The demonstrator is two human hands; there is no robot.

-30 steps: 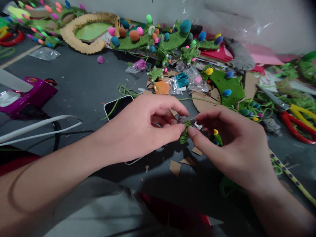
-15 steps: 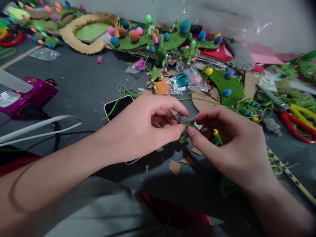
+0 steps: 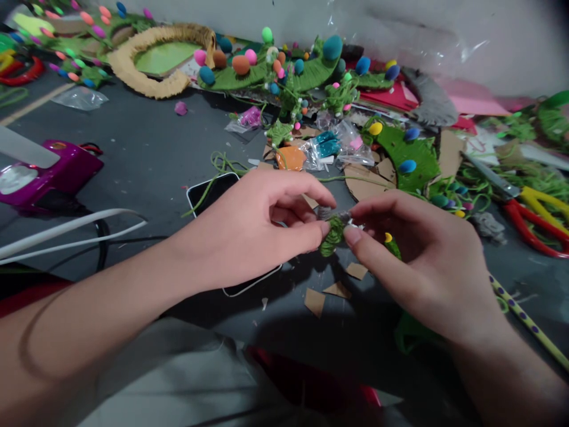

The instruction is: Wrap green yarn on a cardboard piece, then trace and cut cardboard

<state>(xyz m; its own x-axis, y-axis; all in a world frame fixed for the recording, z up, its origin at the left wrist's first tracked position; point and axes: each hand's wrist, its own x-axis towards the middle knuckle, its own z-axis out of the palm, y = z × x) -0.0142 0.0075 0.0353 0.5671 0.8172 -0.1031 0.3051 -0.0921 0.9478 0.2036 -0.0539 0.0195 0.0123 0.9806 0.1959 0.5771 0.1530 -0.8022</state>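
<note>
Between my two hands is a small yarn-wrapped piece (image 3: 331, 237), green in its lower part and grey at the top. My left hand (image 3: 284, 216) pinches its left side between thumb and fingers. From the right, the thumb and forefinger of my right hand (image 3: 413, 255) close on its other edge, where a small white bit shows. Beneath my left hand lies a phone (image 3: 253, 281), partly covered. A small green piece with a yellow tip (image 3: 389, 238) shows behind my right hand. Cardboard scraps (image 3: 315, 302) lie on the table below the hands.
Red-and-yellow scissors (image 3: 528, 213) lie at the right, near a dotted yellow stick (image 3: 527, 317). Green wrapped shapes with coloured balls (image 3: 267, 77) line the back, beside a tan ring (image 3: 151, 86). A purple device (image 3: 53, 175) with cables stands at the left. Plastic packets (image 3: 326, 145) lie mid-table.
My right thumb and fingers have shifted slightly right, and my left fingers slightly left. More of the green yarn-wrapped piece shows between them.
</note>
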